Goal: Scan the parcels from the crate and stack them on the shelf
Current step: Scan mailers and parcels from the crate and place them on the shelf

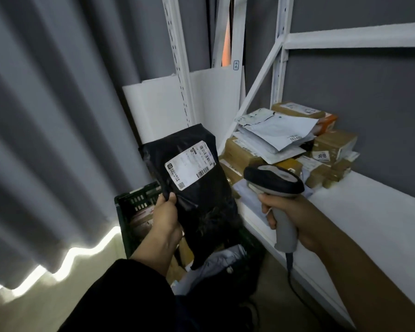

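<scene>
Gripping crinkled black polybag (197, 195), left hand (164, 215)

Person seen from above, 2 bare hands, left hand (164, 216) coming out of a loose black long sleeve (120, 295) ending short of the wrist, matte fabric in soft folds, right hand (295, 219) on a bare forearm (359, 271) reaching the frame's edge

One black parcel (201, 202), one scanner (276, 179), one green crate (130, 197). Far right, several boxes (333, 142) and mailers (280, 130) overlap, uncountable.
</scene>
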